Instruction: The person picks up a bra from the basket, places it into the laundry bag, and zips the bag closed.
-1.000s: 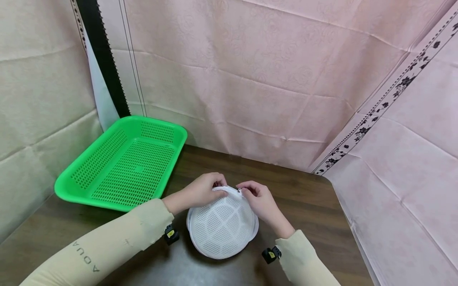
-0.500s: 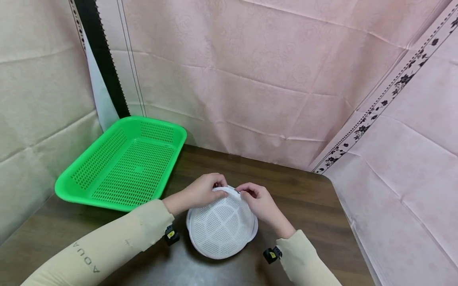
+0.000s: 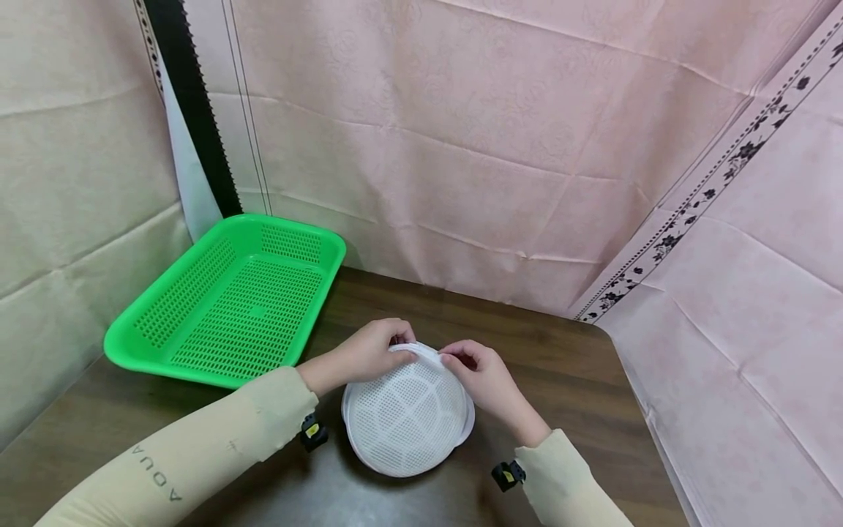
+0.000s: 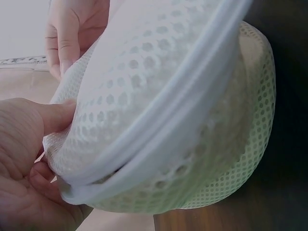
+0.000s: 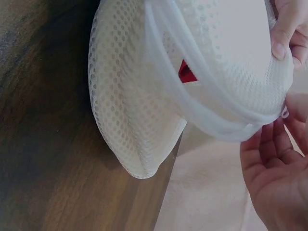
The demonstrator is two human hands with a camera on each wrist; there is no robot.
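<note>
A round white mesh laundry bag (image 3: 405, 421) stands tilted on the table in front of me, its zipped rim upward. My left hand (image 3: 372, 353) pinches the rim at the top left, thumb on the near side and fingers behind. At the right end of the rim, my right hand (image 3: 484, 375) pinches the edge between thumb and fingers; in the right wrist view a small zipper pull (image 5: 284, 113) shows right at those fingertips. The zipper edge (image 5: 202, 91) gapes partway, and a bit of red (image 5: 186, 72) shows through the gap. Cream padding shows through the mesh.
A green plastic basket (image 3: 329, 271) with slotted sides stands on the wooden table (image 3: 560, 380) to the left, close to the left forearm. Pale patterned cloth (image 3: 461, 146) hangs behind and along both sides of the table.
My right hand has shifted slightly right and down along the rim, and the zipper pull seen earlier is now covered by its fingers in the head view. My left hand keeps its grip.
</note>
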